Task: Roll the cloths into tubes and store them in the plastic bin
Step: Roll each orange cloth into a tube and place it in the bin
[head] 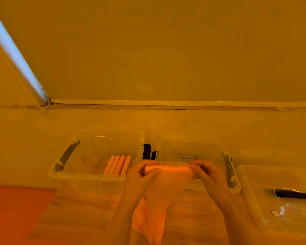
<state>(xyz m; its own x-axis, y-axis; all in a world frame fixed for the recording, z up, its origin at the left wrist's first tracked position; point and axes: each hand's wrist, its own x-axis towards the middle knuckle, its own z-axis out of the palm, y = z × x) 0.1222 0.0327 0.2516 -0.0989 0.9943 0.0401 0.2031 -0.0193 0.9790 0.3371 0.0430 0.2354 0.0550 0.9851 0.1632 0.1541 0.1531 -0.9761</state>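
Both hands, left hand and right hand, grip a half-rolled cloth above the table; four rolled tubes sit in the left bin.

cloth: you can't see its lower end, the bottom edge cuts it off
right bin: your hands cover its near wall
lid: right edge clips it, labels too tiny to read

Pale wall behind; bright window strip at left; wood-grain table; orange mat at its left
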